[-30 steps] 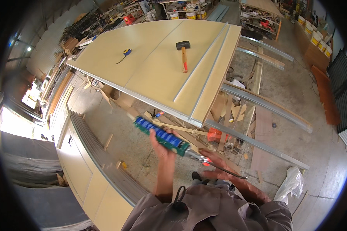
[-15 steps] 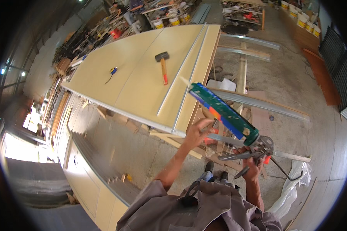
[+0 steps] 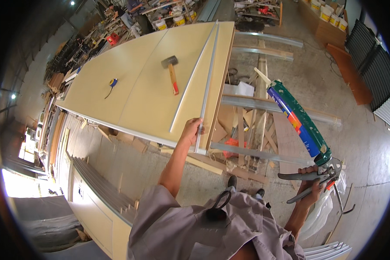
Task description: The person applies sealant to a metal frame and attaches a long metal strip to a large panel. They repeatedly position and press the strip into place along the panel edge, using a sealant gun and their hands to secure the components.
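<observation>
My left hand is closed around the near part of a thin metal strip, which lies along the right side of a large cream panel. A second thin metal strip lies to its left, the two meeting near the panel's far edge. In my right hand is a caulking gun, green with a blue and orange tube, held by its grey handle. Its pale nozzle points up and away, to the right of the panel. A mallet with a black head rests on the panel.
A blue tape measure lies on the panel's left half. Metal bars stick out to the right beneath the panel, above wood scraps. Clear plastic sheeting lies by my right arm. Buckets and a person are farther off.
My left hand has moved left and closed on the metal strip. My right hand has carried the caulking gun to the right, away from the panel, tilting it more upright.
</observation>
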